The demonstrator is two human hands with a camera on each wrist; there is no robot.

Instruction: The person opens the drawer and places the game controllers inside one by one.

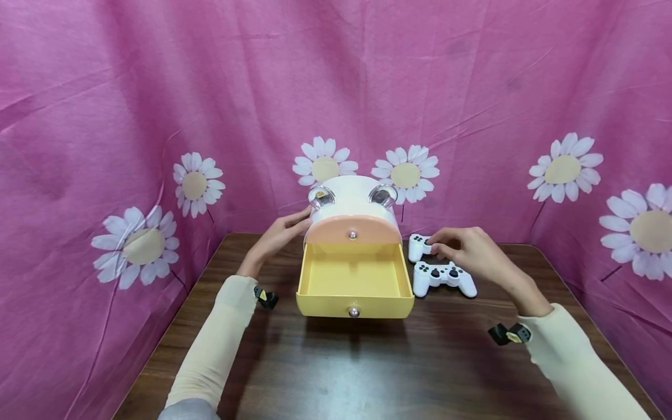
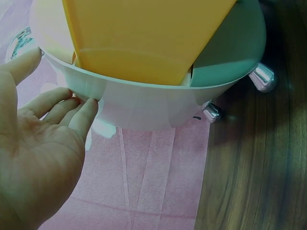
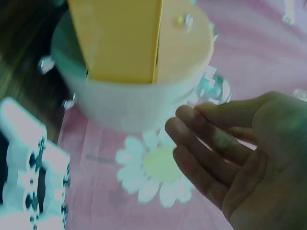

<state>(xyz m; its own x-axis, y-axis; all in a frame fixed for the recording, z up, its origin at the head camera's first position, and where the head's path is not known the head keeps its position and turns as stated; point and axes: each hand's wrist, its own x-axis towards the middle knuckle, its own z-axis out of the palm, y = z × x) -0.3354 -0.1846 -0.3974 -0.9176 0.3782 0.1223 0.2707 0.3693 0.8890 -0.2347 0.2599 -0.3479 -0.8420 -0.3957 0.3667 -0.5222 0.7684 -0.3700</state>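
In the head view a white drawer box with a rounded top and two shiny eye-like rings stands at the middle back. Its yellow drawer is pulled out, with nothing inside. An orange panel with a round knob sits above it. My left hand is at the box's left side; the left wrist view shows its straight fingertips right at the white wall. My right hand, fingers loosely bent around nothing, hovers by two white game controllers. It partly covers the rear controller; the front controller lies nearer.
The box stands on a dark wooden table on small silver feet. A pink cloth with large daisies hangs behind the table and along both sides. Black wrist cameras are strapped to both forearms.
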